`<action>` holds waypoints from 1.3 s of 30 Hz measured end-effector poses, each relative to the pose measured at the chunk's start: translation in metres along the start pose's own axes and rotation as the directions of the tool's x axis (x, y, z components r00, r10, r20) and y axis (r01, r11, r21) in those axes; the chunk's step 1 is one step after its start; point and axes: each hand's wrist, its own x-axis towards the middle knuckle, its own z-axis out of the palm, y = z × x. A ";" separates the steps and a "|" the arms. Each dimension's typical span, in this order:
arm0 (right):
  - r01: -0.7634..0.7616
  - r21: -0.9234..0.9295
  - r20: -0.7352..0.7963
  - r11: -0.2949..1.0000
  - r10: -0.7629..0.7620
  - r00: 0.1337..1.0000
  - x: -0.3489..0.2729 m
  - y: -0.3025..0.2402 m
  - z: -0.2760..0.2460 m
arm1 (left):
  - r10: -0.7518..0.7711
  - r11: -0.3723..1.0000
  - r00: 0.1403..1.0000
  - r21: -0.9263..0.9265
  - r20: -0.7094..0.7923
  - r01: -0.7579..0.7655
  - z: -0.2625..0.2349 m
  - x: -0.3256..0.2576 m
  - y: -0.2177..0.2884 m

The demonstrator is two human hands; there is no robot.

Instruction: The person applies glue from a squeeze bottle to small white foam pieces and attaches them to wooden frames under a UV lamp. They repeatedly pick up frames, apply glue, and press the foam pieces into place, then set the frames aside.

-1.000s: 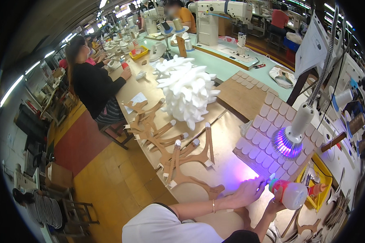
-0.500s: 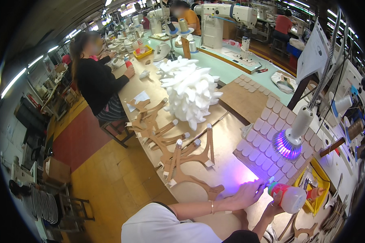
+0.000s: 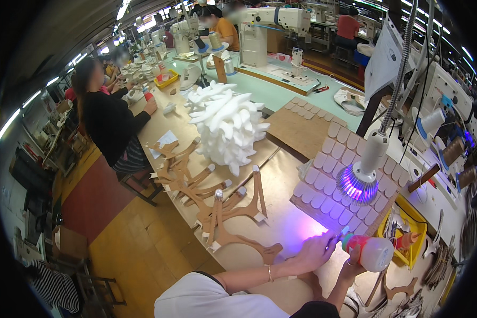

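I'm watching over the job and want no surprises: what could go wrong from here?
The right hand holds the bottle tipped sideways, its nozzle close to the left hand: a hard squeeze might drip on it. The lamp hangs near both hands, so raising them could knock it. The oval pieces lie close by and might get smeared.

Head view, recorded by the left one of two fisheye cameras worn side by side on the person's head. The lens faced down and forward across the workbench (image 3: pixel 286 183), whose left edge ran diagonally through the field. A white sleeve (image 3: pixel 212 298) lay closest, at the lower edge; the left hand (image 3: pixel 314 253) and right hand (image 3: pixel 352 266) appeared close, low and right of centre. A sewing machine (image 3: pixel 254 45) stood farther off, near the top. Straight edges bowed toward the rim.
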 end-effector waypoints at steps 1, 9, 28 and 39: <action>0.007 -0.006 0.002 1.000 -0.007 1.000 0.000 0.000 -0.001 | 0.003 1.000 1.000 0.006 0.002 -0.003 0.000 0.000 0.000; -0.035 0.007 0.042 0.999 0.035 0.998 -0.002 -0.005 -0.004 | 0.020 1.000 1.000 -0.019 -0.012 -0.021 0.001 -0.001 -0.001; 0.139 0.195 -0.086 0.971 -0.125 0.988 0.027 -0.056 0.022 | -0.236 0.821 0.930 -0.455 0.280 0.345 -0.010 0.013 -0.007; 0.208 0.102 0.149 0.973 -0.222 0.964 0.033 -0.055 0.029 | -0.230 0.792 0.935 -0.506 0.270 0.341 -0.006 0.014 -0.007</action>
